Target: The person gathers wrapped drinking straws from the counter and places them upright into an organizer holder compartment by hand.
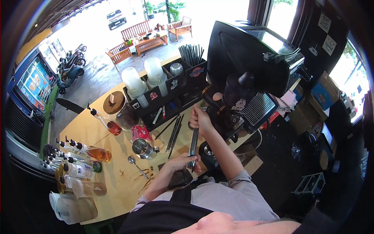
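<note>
A bundle of black straws (193, 145) runs upright between my two hands over the counter's front edge. My right hand (200, 119) is closed around its upper end. Lower down, my left hand (186, 162) wraps its fingers round the bottom part of the same bundle. Just left of it, several loose black straws (175, 134) lie on the wooden counter (119, 154). A metal pitcher (143, 148) stands by these, and a spoon (138, 167) rests nearer to me beside brown smears.
Behind the straws is a black organizer (156, 100) with stacked plastic cups (154, 70) and more upright straws (191, 55). A coffee machine (249, 58) and a grinder (239, 91) stand right. Syrup pump bottles (97, 153) crowd the left edge, near a wooden-lidded jar (120, 111).
</note>
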The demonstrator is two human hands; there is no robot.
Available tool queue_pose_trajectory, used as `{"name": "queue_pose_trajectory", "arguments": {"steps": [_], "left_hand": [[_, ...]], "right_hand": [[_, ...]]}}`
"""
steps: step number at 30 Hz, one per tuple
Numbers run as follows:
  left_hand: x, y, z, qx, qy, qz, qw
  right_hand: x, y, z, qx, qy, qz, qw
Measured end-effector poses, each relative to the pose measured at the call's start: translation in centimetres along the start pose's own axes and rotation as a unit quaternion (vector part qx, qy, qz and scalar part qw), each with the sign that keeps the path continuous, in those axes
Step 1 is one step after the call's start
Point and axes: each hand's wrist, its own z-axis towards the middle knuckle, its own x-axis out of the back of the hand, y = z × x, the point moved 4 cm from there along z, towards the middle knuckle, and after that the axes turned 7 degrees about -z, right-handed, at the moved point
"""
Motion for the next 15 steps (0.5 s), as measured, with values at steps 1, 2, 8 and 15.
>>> {"name": "queue_pose_trajectory", "arguments": {"steps": [1, 2, 8, 15], "left_hand": [[0.2, -0.1, 0.0, 0.008, -0.030, -0.039, 0.999], [0.4, -0.3, 0.1, 0.015, -0.060, -0.078, 0.995], [2.3, -0.5, 1.6, -0.165, 0.112, -0.345, 0.917], [5.2, -0.4, 2.6, -0.205, 0.179, -0.464, 0.843]], "right_hand": [[0.3, -0.4, 0.4, 0.020, 0.019, 0.012, 1.000], [0.7, -0.8, 0.7, 0.040, 0.038, 0.023, 0.998], [0.5, -2.9, 1.4, 0.131, 0.033, -0.002, 0.991], [-1.5, -2.1, 1.1, 0.188, 0.011, -0.033, 0.981]]}}
